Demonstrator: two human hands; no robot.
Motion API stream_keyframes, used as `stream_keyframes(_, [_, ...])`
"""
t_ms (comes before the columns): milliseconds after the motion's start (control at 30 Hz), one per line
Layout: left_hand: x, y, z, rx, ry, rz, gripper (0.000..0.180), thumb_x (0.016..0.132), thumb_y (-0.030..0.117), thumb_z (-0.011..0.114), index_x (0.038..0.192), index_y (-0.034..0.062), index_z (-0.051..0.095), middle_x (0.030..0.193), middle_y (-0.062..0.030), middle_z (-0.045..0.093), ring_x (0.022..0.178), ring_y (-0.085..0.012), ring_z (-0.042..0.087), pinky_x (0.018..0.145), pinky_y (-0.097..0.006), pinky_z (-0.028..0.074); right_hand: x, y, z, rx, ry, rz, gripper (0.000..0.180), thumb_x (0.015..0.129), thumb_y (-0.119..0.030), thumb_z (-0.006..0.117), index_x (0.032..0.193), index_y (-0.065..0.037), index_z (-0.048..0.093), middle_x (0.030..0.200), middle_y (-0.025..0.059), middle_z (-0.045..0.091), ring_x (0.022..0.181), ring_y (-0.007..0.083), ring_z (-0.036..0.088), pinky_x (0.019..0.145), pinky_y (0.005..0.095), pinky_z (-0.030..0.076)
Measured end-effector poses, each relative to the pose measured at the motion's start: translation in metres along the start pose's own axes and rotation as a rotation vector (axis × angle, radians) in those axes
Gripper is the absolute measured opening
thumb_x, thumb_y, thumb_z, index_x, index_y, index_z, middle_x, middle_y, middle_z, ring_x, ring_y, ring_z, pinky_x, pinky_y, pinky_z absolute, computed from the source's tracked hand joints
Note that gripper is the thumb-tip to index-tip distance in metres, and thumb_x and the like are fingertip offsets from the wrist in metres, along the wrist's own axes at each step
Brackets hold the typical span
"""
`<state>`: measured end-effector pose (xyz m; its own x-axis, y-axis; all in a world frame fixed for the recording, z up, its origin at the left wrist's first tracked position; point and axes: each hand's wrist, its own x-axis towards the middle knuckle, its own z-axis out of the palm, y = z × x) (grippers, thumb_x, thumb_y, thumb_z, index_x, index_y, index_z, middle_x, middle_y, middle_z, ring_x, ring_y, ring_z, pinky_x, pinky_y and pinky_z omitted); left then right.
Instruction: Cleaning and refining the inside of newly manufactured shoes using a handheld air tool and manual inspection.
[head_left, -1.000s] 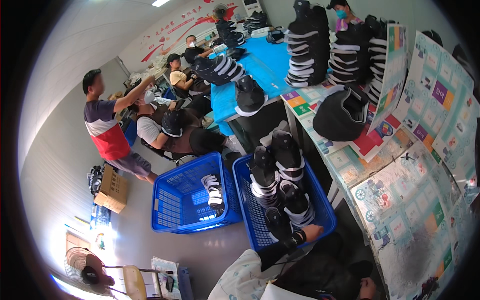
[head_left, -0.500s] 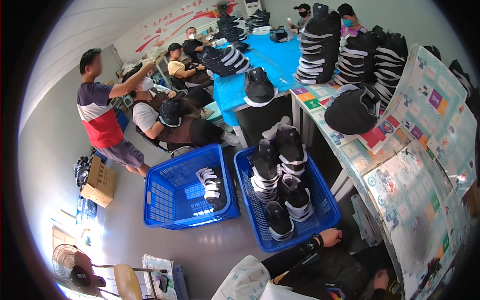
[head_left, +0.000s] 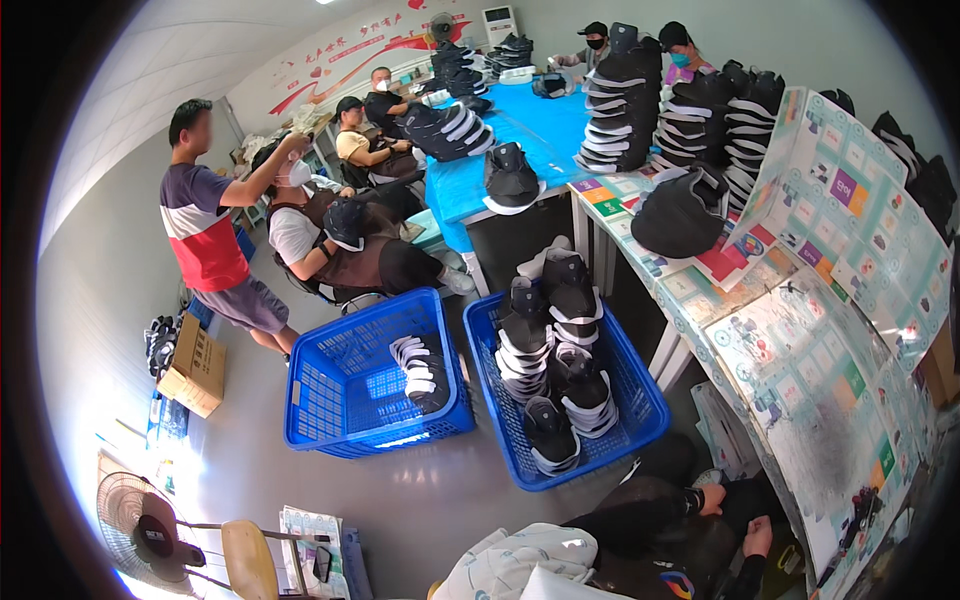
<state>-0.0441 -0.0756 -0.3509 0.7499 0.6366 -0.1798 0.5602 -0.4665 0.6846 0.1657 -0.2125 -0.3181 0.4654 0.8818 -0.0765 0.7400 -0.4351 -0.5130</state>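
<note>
Two tables took up most of the space: one under a blue cover (head_left: 545, 130) toward the far wall, the other under a patterned covering (head_left: 800, 335) along the person's right side. Two plastic baskets stood on the floor to the left of the patterned covering. The left basket (head_left: 330, 400) held a toppled stack of caps (head_left: 425, 375) near its right wall, pale edges turned leftward. The right basket (head_left: 610, 455), nearer the person, held four stacks of black caps (head_left: 582, 385) with pale edges showing in layers. Behind, a tall stack (head_left: 625, 105) rose near where the tables met, and a single black cap (head_left: 680, 215) sat on the patterned covering, well apart from both hands.

Dark fabric (head_left: 743, 502) lay low in the view, between the two hands and right beside the fingers of each; its outline merged with the dark clothing, so its exact shape could not be told. The left hand (head_left: 711, 499) had its fingers bent toward that fabric, and whether they pinched it could not be made out. The right hand (head_left: 758, 536) lay just below and to the right, fingers curled close together; whether they gripped anything, I could not tell.
</note>
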Motion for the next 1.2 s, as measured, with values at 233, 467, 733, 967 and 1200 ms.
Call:
stream_keyframes(233, [0.014, -0.018, -0.004, -0.132, -0.072, 0.151, 0.017, 0.078, 0.024, 0.078, 0.081, 0.0101, 0.069, 0.082, -0.0126, 0.070, 0.085, -0.0346, 0.069, 0.073, -0.045, 0.053, 0.011, 0.021, -0.004, -0.038, -0.103, -0.234, 0.014, 0.090, -0.005, 0.066, 0.094, -0.003, 0.053, 0.083, 0.0179, 0.060, 0.080, 0.0323, 0.063, 0.071, 0.0458, 0.048])
stream_keyframes(467, [0.013, -0.026, -0.003, -0.248, -0.046, 0.161, 0.021, 0.079, 0.026, 0.069, 0.079, 0.0051, 0.070, 0.078, -0.0167, 0.069, 0.079, -0.0345, 0.067, 0.071, -0.046, 0.051, 0.016, 0.029, 0.014, 0.301, -0.106, -0.156, 0.017, 0.091, -0.009, 0.067, 0.090, -0.003, 0.051, 0.075, 0.0090, 0.053, 0.074, 0.0183, 0.057, 0.068, 0.0407, 0.047])
stream_keyframes(733, [0.011, -0.039, -0.021, -0.220, -0.193, 0.297, 0.021, 0.081, 0.027, 0.067, 0.083, 0.0058, 0.070, 0.079, -0.0148, 0.070, 0.077, -0.0312, 0.068, 0.071, -0.043, 0.052, 0.029, 0.021, -0.006, 0.141, -0.437, -0.285, 0.021, 0.092, -0.010, 0.068, 0.085, -0.004, 0.049, 0.069, 0.0062, 0.054, 0.070, 0.0154, 0.058, 0.064, 0.0331, 0.048])
stream_keyframes(967, [-0.029, -0.002, -0.018, -0.166, -0.732, 0.596, 0.017, 0.080, 0.023, 0.064, 0.084, 0.0076, 0.071, 0.076, -0.0096, 0.069, 0.075, -0.0247, 0.066, 0.072, -0.041, 0.050, -0.031, 0.024, -0.038, 0.376, -0.890, -0.130, 0.022, 0.085, -0.016, 0.077, 0.083, -0.004, 0.058, 0.069, 0.0060, 0.059, 0.065, 0.0147, 0.060, 0.065, 0.0326, 0.049])
stream_keyframes(1200, [-0.047, -0.031, -0.106, 0.101, 0.255, 0.000, 0.013, 0.075, 0.017, 0.067, 0.087, 0.0145, 0.064, 0.093, -0.0083, 0.068, 0.093, -0.0336, 0.066, 0.074, -0.051, 0.050, 0.015, -0.105, -0.035, 0.214, -0.536, -0.222, 0.012, 0.088, -0.010, 0.068, 0.083, -0.001, 0.063, 0.066, 0.0090, 0.066, 0.067, 0.0184, 0.068, 0.062, 0.0336, 0.052])
